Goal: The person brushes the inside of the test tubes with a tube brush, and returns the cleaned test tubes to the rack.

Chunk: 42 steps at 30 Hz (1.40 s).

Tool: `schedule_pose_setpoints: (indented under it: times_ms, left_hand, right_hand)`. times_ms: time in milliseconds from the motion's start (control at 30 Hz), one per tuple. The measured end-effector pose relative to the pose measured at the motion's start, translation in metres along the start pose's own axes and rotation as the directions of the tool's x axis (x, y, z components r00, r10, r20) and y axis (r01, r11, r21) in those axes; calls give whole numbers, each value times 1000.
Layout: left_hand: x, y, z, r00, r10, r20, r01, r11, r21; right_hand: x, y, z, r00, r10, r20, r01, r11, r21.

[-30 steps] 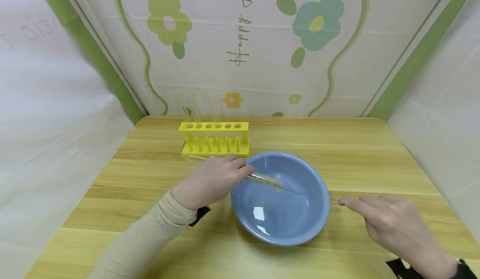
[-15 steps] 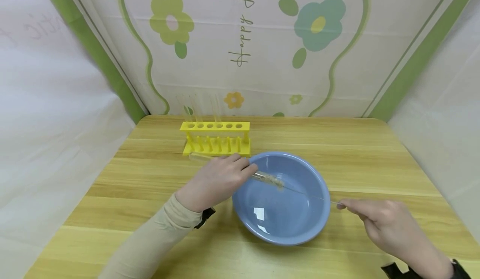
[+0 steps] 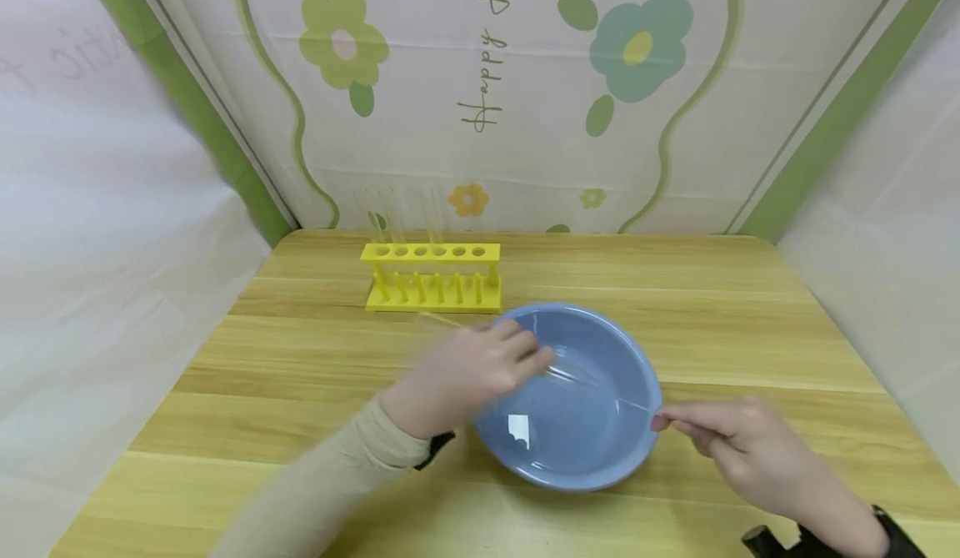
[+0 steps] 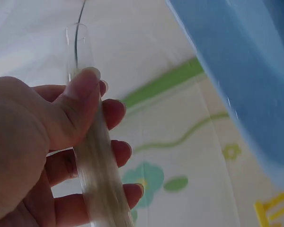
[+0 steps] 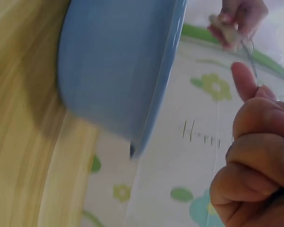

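My left hand (image 3: 472, 366) grips a clear glass test tube (image 4: 77, 42), held at a tilt over the left side of a blue basin (image 3: 573, 454). Inside the tube are the pale bristles of a test tube brush (image 4: 100, 182); its thin wire runs out of the tube's mouth. At the basin's right rim, my right hand (image 3: 750, 449) pinches the far end of that wire between thumb and finger, the other fingers curled in. Motion blurs the left hand in the head view.
Behind the basin to the left stands a yellow test tube rack (image 3: 430, 253). Several pegs line its base, and clear test tubes (image 3: 433, 216) stand upright in it. A patterned cloth (image 3: 525, 149) hangs beyond the back edge of the wooden table (image 3: 300, 424).
Bristles that showed at the tube's mouth are now deeper inside the tube. My left hand has moved right with the tube, and my right hand slightly left, bringing the hands closer together.
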<state>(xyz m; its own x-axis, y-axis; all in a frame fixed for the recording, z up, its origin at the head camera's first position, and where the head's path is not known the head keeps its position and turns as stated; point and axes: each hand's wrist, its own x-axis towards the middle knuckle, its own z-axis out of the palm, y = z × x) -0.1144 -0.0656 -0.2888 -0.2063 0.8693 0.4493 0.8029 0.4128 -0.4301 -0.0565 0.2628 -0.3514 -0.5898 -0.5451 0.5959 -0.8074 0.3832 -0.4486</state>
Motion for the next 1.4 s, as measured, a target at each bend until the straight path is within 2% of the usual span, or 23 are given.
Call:
schedule_pose_setpoints:
  times_ms: [100,200,300,367,500,600,733,967,1067,1133,1200,1267,1300,1333,1400]
  left_hand:
    - [9,9,3,997,53,-49,-50,997,54]
    - [14,14,3,996,47,-79,-37,992,117]
    - [15,13,0,995,35,-94,-20,988,150]
    - [15,13,-2,994,34,-102,-17,987,161]
    - [14,12,-3,993,30,-111,-9,983,182]
    - [13,11,-3,993,30,-110,-9,982,187]
    - [12,10,-3,993,31,-113,-10,983,185]
    - [10,9,-4,990,29,-136,-5,985,172]
    - [9,8,-4,986,30,-162,-1,984,176]
    - [9,8,-5,984,34,-175,-1,983,182]
    - [9,7,-6,984,34,-175,-1,983,185]
    - [8,6,-6,987,30,-161,0,983,183]
    - [7,5,-5,988,27,-152,1,984,181]
    - [6,5,-5,989,22,-144,3,985,174]
    - [4,3,-4,992,11,-126,8,988,154]
  right_hand:
    - [9,-6,10,997,35,63,-41,995,93]
    - [18,-11,15,993,75,96,-93,976,199]
    - [24,-14,14,986,122,116,-152,941,302]
    - [27,-17,13,976,166,142,-205,919,337]
    - [32,-21,13,944,252,214,-317,873,369]
    - [34,-21,13,924,272,268,-367,827,427]
    - [35,-18,13,901,260,347,-417,739,529]
    - [35,-10,16,835,231,500,-541,514,666]
    - [35,-8,17,824,206,527,-559,443,701]
    - [36,-7,18,824,187,534,-559,414,718]
    - [37,-7,19,831,184,526,-548,436,714]
    - [39,-9,19,847,202,491,-518,520,679]
    - [40,-10,19,859,219,463,-497,580,645]
    - [41,-13,19,870,244,428,-473,653,591]
    - [43,-17,19,897,281,342,-420,785,456]
